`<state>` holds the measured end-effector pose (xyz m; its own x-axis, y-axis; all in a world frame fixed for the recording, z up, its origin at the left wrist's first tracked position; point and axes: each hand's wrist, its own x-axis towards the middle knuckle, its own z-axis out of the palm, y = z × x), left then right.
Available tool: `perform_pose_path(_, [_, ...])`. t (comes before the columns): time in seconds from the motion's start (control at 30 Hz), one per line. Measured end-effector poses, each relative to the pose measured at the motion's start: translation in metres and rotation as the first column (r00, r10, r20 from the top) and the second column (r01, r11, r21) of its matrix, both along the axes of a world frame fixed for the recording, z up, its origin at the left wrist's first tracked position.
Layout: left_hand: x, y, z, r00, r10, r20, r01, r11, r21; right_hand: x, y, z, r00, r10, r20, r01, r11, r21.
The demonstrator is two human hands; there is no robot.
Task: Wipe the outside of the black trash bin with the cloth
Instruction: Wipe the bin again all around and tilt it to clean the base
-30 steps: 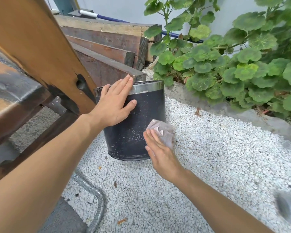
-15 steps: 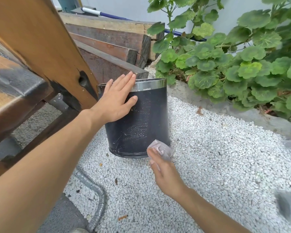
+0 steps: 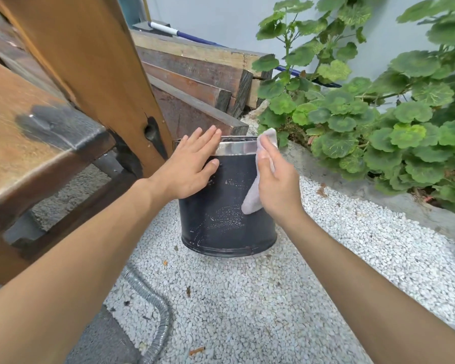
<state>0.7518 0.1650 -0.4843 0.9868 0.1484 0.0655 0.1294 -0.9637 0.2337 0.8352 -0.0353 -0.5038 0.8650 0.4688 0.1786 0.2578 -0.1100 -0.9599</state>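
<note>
White gravel [image 3: 247, 298] is covering the lower middle and right of the frame. A slanted wooden beam [image 3: 90, 61] is filling the upper left, with a worn plank [image 3: 37, 143] jutting out below it. Weathered timbers [image 3: 200, 74] are lying stacked at top centre. A leafy green plant [image 3: 365, 114] is spreading over the upper right above a concrete kerb [image 3: 378, 195]. A corrugated metal hose [image 3: 158, 311] is curving along the bottom left.

Garden yard, outdoors: white gravel [image 3: 247, 298] below the left hand [image 3: 189, 166], leafy plants [image 3: 378, 127] right of the right hand [image 3: 276, 182], weathered planks [image 3: 195, 72] stacked beyond both.
</note>
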Motion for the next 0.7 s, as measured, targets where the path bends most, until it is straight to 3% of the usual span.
perform_pose_path(0.13, [-0.003,0.002,-0.002,1.000,0.000,-0.008,0.000,1.000,0.026,0.007,0.022,0.001,0.965,0.109,0.237,-0.053,0.972,-0.229])
perform_pose_path(0.27, [-0.006,0.007,-0.003,1.000,0.014,0.002,-0.014,1.000,-0.002,0.000,0.024,-0.016,0.927,0.181,0.329,-0.091,0.958,-0.271])
perform_pose_path(0.7, [-0.010,0.012,0.008,0.999,0.017,-0.052,-0.018,1.000,-0.017,-0.017,-0.006,-0.065,0.879,0.282,0.384,-0.141,0.924,-0.354])
